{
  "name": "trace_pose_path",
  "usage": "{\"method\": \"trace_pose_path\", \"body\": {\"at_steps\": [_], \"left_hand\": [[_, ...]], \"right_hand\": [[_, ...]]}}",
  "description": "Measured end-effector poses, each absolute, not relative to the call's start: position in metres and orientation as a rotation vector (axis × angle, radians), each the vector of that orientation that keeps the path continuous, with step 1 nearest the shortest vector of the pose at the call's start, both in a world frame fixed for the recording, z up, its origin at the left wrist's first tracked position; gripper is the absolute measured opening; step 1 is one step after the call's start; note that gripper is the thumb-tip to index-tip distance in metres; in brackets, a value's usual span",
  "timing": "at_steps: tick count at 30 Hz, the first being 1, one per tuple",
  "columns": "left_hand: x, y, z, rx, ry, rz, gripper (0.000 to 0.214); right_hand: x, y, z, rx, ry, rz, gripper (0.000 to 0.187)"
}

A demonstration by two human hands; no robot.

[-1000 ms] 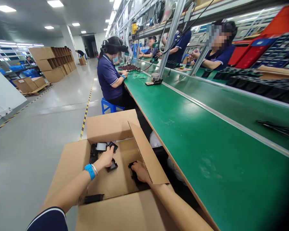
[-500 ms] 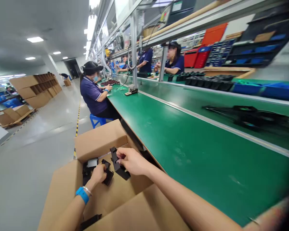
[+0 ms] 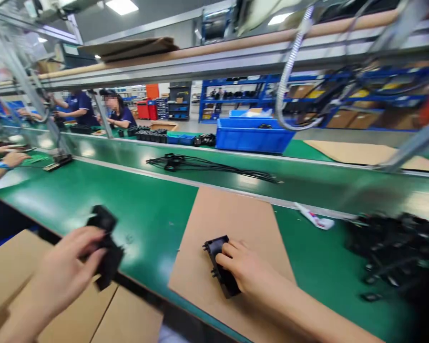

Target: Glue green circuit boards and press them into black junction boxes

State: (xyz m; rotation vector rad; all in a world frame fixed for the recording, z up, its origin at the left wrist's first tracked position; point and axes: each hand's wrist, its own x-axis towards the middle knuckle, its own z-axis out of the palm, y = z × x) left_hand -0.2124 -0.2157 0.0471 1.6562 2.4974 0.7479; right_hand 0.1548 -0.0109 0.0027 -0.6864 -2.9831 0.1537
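My left hand [image 3: 66, 267] grips a black plastic part [image 3: 105, 245], held just over the near edge of the green bench [image 3: 143, 214] and above the cardboard box [image 3: 7, 271]. My right hand [image 3: 245, 269] is closed on a second black plastic part [image 3: 218, 264] that rests on a brown cardboard sheet [image 3: 229, 224] lying on the bench. The picture is smeared by motion.
A heap of black parts [image 3: 393, 252] lies at the right of the bench. Black cables [image 3: 207, 164] lie on the raised belt, a white tube [image 3: 314, 220] beside it, a blue bin [image 3: 252, 135] behind. Other people's hands [image 3: 7, 157] work at left, more people across.
My view has swung right from the box to the bench. Both hands came up out of the box, each with a black part; the right one now sets its part on the cardboard sheet.
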Motion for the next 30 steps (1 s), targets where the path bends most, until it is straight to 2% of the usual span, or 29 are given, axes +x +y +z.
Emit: {"method": "trace_pose_path", "body": {"at_steps": [2,3,5,9,15,19,28,30], "left_hand": [[-0.149,-0.120,0.060,2.054,2.280,0.629,0.019],[-0.116,-0.077,0.061,2.165,2.162,0.435,0.020],[-0.057,-0.006,0.053,2.288,2.000,0.303,0.016],[0.017,0.067,0.018,2.451,1.760,0.141,0.025],[0.018,0.093,0.002,2.557,1.508,0.142,0.025],[-0.002,0.105,0.006,2.592,1.400,0.225,0.023],[-0.012,0.108,-0.006,2.582,1.315,0.338,0.014],[-0.021,0.103,-0.006,2.572,1.320,0.395,0.019]], "right_hand": [[0.175,-0.013,-0.005,-0.816,-2.980,0.121,0.025],[0.181,-0.015,-0.008,-0.868,-2.971,0.120,0.025],[0.189,-0.019,-0.013,-0.942,-2.935,0.137,0.022],[0.193,-0.020,-0.020,-1.008,-2.846,0.194,0.016],[0.206,-0.001,-0.011,-0.901,-2.704,0.266,0.008],[0.220,0.011,-0.007,-0.914,-2.725,0.388,0.016],[0.222,0.025,-0.007,-0.942,-2.772,0.389,0.011],[0.221,0.025,-0.005,-0.927,-2.773,0.391,0.009]]}}
